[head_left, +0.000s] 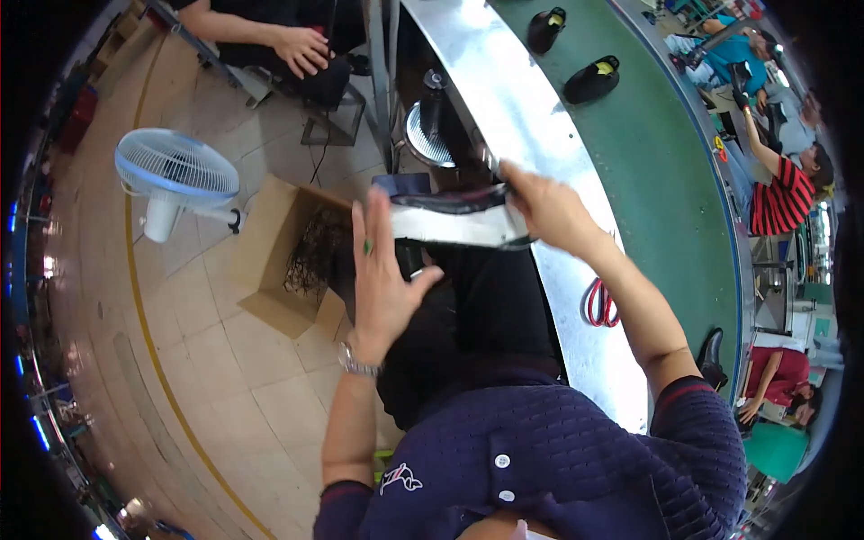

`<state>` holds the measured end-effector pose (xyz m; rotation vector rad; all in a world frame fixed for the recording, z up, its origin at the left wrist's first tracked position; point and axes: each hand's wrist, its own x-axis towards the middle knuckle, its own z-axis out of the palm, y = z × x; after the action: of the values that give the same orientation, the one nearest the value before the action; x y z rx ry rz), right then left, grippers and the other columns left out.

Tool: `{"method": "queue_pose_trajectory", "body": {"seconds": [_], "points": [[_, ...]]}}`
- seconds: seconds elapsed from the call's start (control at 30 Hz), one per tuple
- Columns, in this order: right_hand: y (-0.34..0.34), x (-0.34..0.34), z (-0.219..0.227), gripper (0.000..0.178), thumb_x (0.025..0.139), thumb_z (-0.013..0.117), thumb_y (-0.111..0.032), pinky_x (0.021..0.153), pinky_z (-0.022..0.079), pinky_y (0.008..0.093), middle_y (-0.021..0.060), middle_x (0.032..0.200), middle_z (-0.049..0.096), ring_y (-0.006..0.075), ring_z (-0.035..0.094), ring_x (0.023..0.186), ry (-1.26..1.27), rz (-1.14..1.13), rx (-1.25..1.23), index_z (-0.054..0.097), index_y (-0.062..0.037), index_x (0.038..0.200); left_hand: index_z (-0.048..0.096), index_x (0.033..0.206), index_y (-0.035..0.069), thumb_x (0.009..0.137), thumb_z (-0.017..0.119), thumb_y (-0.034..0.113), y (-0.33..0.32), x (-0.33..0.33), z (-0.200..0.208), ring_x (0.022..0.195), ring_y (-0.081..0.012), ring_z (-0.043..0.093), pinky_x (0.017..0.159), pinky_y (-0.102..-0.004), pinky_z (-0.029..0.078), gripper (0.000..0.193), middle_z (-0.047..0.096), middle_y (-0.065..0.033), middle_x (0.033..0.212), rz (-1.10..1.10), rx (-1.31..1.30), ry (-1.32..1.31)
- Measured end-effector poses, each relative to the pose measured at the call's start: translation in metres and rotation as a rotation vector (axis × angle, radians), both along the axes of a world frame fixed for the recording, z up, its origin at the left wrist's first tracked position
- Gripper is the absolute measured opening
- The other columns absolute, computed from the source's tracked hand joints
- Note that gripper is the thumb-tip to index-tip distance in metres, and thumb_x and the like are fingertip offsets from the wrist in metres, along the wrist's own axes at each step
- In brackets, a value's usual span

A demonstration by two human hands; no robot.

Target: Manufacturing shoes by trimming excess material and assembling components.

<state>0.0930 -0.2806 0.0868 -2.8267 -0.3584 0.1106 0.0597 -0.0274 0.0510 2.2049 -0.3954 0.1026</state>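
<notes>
Held crosswise above my lap is a long black item with a broad whitish face (459, 225), blurred, perhaps a shoe on its side; I cannot make out which. My right hand (551, 211) has its fingers closed on the right end of it. At its left end is my left hand (382, 270), open with the fingers stretched upward and the thumb apart. Whether the left palm touches the item is unclear. A watch sits on the left wrist, and a green mark or band shows on one finger.
To my right runs a shiny metal ledge (513, 81) with red-handled scissors (601, 304). Beyond it a green conveyor (657, 171) carries black shoes (592, 81). On my left stand a cardboard box (270, 216) of black scraps and a fan (175, 166). Other people sit nearby.
</notes>
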Motion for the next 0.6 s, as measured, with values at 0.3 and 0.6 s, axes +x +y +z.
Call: {"method": "queue_pose_trajectory", "body": {"seconds": [0.3,0.6], "points": [[0.062,-0.077,0.027,0.059,0.091,0.060,-0.019,0.084,0.047,0.0480,0.0217,0.112,0.064,0.0425,0.061,0.100,0.691,0.220,0.373,0.036,-0.0116,0.144,0.062,0.110,-0.005,0.100,0.051,0.033,0.057,-0.086,-0.045,0.086,-0.0192,0.062,0.065,-0.0383,0.047,0.041,0.067,-0.0168,0.091,0.428,-0.218,0.361],[0.124,-0.044,0.042,0.055,0.085,0.060,-0.013,0.071,0.053,0.0457,0.0201,0.086,0.067,0.0385,0.067,0.084,0.543,0.670,-0.086,0.040,-0.0069,0.136,0.064,0.099,-0.004,0.101,0.046,0.030,0.056,-0.097,-0.038,0.065,-0.0375,0.060,0.058,-0.0424,0.045,0.038,0.065,-0.0219,0.077,0.301,-0.023,0.289]]}}
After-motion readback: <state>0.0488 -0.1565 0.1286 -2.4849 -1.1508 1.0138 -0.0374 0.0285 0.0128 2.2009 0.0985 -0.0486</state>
